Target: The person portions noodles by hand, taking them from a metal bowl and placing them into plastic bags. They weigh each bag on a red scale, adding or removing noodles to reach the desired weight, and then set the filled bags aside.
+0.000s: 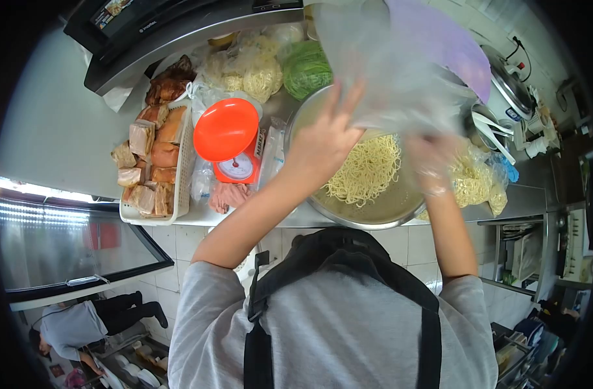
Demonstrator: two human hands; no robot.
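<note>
Clear plastic bag point(390, 78): where is it, and who has it?

It's at the upper centre of the frame, badly blurred, above the far side of a wide metal bowl point(374, 225). The person's left hand point(327, 144) meets its near edge, two fingers stretched upward and parted; whether they pinch the plastic, I can't make out.

And the right hand point(433, 157)?

Right of centre, at the bag's lower right corner. It is too blurred to say whether it grips. Clear plastic, perhaps a thin glove, shows around the wrist.

Why over the bowl?

Probably so that the bag and the mound of pale yellow noodles point(363, 174) share one short reach. The bowl's raised side likely stops strands straying onto the counter point(529, 202). It stands at the near edge, sparing both arms a stretch.

What flanks it?

Left of centre, a red kitchen scale point(226, 129), its dial turned toward the person, presumably for easy reading. Farther left, a white basket point(186, 155) holds chunks of meat point(141, 137) together. Right of the bowl lie bagged noodles point(471, 180), the plastic perhaps guarding against drying.
</note>
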